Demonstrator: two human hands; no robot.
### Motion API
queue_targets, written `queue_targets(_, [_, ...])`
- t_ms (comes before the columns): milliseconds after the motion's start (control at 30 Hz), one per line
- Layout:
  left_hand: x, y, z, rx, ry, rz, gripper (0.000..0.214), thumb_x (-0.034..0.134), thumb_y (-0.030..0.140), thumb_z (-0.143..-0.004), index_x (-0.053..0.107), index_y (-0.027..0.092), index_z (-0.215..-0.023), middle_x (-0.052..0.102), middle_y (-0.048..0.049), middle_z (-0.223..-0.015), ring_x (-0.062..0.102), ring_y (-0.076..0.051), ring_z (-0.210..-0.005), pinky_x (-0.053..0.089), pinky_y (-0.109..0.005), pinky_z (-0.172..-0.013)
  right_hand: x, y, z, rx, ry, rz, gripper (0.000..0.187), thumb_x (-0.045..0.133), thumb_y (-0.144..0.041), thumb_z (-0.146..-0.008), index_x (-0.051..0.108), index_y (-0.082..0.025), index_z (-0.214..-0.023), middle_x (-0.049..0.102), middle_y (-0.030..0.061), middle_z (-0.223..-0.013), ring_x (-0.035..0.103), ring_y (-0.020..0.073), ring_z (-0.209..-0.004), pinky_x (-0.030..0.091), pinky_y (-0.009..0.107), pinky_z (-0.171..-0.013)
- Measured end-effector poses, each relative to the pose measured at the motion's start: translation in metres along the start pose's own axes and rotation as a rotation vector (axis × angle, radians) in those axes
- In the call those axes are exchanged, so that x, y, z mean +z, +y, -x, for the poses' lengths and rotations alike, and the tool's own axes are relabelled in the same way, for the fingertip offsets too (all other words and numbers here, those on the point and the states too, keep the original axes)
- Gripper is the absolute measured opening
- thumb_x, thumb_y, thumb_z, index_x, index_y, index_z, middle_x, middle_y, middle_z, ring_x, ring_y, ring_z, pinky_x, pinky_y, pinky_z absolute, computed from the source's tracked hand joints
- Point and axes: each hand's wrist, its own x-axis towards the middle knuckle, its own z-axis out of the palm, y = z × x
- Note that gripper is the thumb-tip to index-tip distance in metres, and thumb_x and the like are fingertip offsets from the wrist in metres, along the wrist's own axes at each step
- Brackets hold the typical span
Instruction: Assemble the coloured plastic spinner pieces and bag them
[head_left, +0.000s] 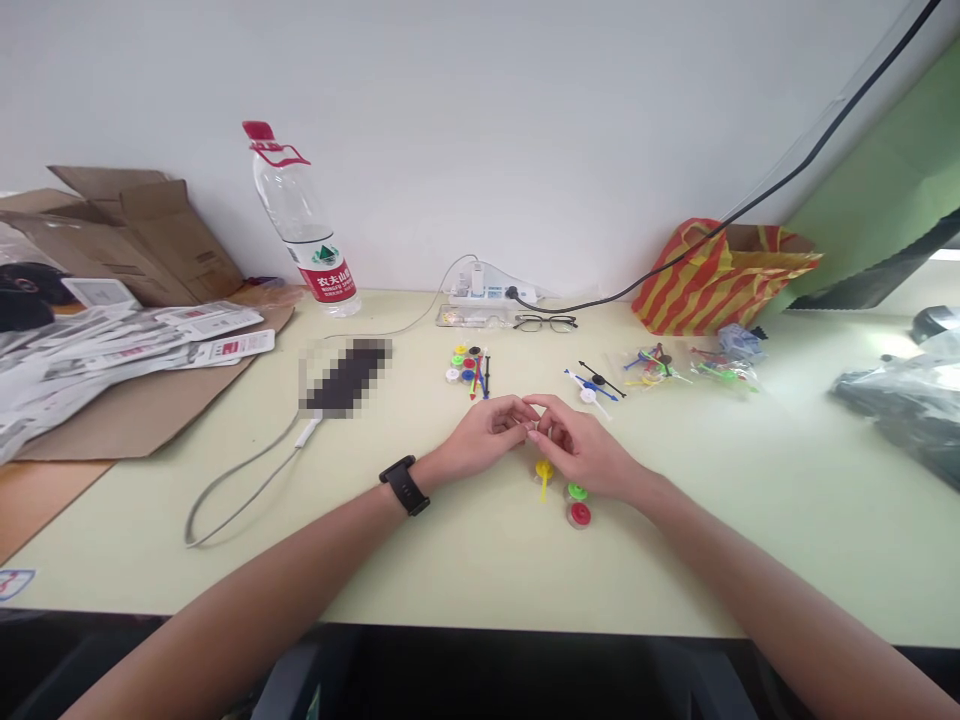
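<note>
My left hand (480, 440) and my right hand (581, 450) meet over the middle of the pale table (450, 560), fingertips pinched together around a small pale piece I cannot make out. Just below them lie a yellow disc on a stick (544, 472), a green disc (576, 491) and a red disc (579, 514). A black watch (404, 485) sits on my left wrist. Behind the hands is a cluster of coloured discs and sticks (469, 368), and to its right lie blue, white and black sticks with discs (596, 385).
A water bottle (304, 225) leans at the back left near cardboard boxes (142, 235) and flat packets (112, 345). A power strip (491, 293), glasses (545, 323), a striped bag (709, 275), bags of coloured parts (690, 368) and a grey cable (240, 485) also lie about.
</note>
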Motion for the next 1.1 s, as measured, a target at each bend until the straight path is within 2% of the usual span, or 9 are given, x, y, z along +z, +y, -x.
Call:
queue_targets(267, [0.000, -0.001, 0.002, -0.031, 0.053, -0.051, 0.022, 0.068, 0.036, -0.092, 0.070, 0.016, -0.100, 0.072, -0.0066, -0.093, 0.064, -0.016, -0.077, 0.052, -0.029, -0.072, -0.007, 0.008, -0.003, 0.001, -0.028, -0.091, 0.049, 0.050, -0.012, -0.091, 0.053, -0.028, -0.137, 0.067, 0.0022, -0.095, 0.065, 0.0177, -0.081, 0.055, 0.032, -0.074])
queue_targets(533, [0.000, 0.002, 0.001, 0.013, 0.175, -0.166, 0.025, 0.067, 0.042, -0.093, 0.070, 0.018, -0.097, 0.070, -0.0055, -0.095, 0.063, -0.017, -0.080, 0.051, -0.028, -0.069, -0.008, 0.012, -0.007, -0.027, 0.036, -0.153, 0.033, 0.058, -0.019, -0.090, 0.061, -0.024, -0.122, 0.068, 0.0032, -0.093, 0.068, 0.0193, -0.085, 0.060, 0.038, -0.084])
queue_targets(600, [-0.001, 0.002, 0.001, 0.018, 0.198, -0.181, 0.025, 0.067, 0.042, -0.092, 0.070, 0.018, -0.098, 0.070, -0.0055, -0.096, 0.063, -0.017, -0.080, 0.051, -0.028, -0.068, -0.011, 0.014, -0.008, -0.040, 0.119, -0.101, 0.029, 0.058, -0.021, -0.091, 0.063, -0.024, -0.120, 0.069, 0.0055, -0.098, 0.069, 0.0211, -0.089, 0.060, 0.040, -0.086])
queue_targets(733, [-0.001, 0.000, 0.001, 0.009, 0.204, -0.199, 0.024, 0.067, 0.041, -0.092, 0.070, 0.018, -0.097, 0.070, -0.0050, -0.095, 0.061, -0.016, -0.078, 0.051, -0.028, -0.069, -0.024, 0.019, -0.010, -0.109, 0.478, 0.197, 0.027, 0.061, -0.025, -0.092, 0.066, -0.025, -0.118, 0.069, 0.0104, -0.124, 0.061, 0.0297, -0.121, 0.049, 0.053, -0.107])
queue_targets(800, [-0.001, 0.000, 0.001, 0.001, 0.197, -0.210, 0.023, 0.067, 0.041, -0.093, 0.069, 0.018, -0.097, 0.069, -0.0047, -0.095, 0.060, -0.016, -0.078, 0.051, -0.028, -0.069, -0.033, 0.018, -0.010, -0.106, 0.567, 0.249, 0.026, 0.063, -0.028, -0.091, 0.068, -0.024, -0.116, 0.069, 0.0111, -0.124, 0.061, 0.0310, -0.121, 0.049, 0.053, -0.106])
queue_targets(867, [-0.001, 0.000, 0.001, -0.003, 0.190, -0.217, 0.022, 0.066, 0.040, -0.093, 0.069, 0.018, -0.096, 0.069, -0.0046, -0.094, 0.060, -0.016, -0.078, 0.051, -0.028, -0.069, -0.041, 0.015, -0.009, -0.066, 0.486, 0.168, 0.020, 0.064, -0.032, -0.093, 0.069, -0.023, -0.110, 0.073, 0.0102, -0.110, 0.068, 0.0280, -0.102, 0.056, 0.047, -0.091])
queue_targets(967, [-0.001, 0.000, 0.001, 0.000, 0.181, -0.223, 0.022, 0.066, 0.039, -0.093, 0.070, 0.018, -0.095, 0.069, -0.0047, -0.093, 0.060, -0.016, -0.078, 0.050, -0.029, -0.070, -0.049, 0.006, -0.005, 0.016, 0.106, -0.007, 0.019, 0.064, -0.038, -0.094, 0.070, -0.022, -0.102, 0.072, 0.0049, -0.088, 0.065, 0.0195, -0.070, 0.055, 0.035, -0.065])
queue_targets(1033, [-0.001, 0.000, 0.001, 0.006, 0.179, -0.225, 0.022, 0.066, 0.040, -0.092, 0.070, 0.018, -0.094, 0.069, -0.0047, -0.092, 0.061, -0.017, -0.078, 0.050, -0.029, -0.071, -0.053, 0.000, -0.002, 0.043, -0.163, -0.049, 0.020, 0.067, -0.041, -0.092, 0.073, -0.023, -0.100, 0.070, 0.0028, -0.082, 0.060, 0.0165, -0.062, 0.050, 0.031, -0.057])
queue_targets(1100, [-0.002, 0.000, 0.001, 0.010, 0.178, -0.224, 0.023, 0.067, 0.041, -0.092, 0.071, 0.018, -0.093, 0.070, -0.0047, -0.091, 0.061, -0.017, -0.077, 0.050, -0.029, -0.071, -0.055, -0.005, 0.000, 0.042, -0.337, -0.030, 0.022, 0.072, -0.042, -0.089, 0.075, -0.024, -0.099, 0.071, 0.0028, -0.085, 0.059, 0.0161, -0.065, 0.048, 0.028, -0.056])
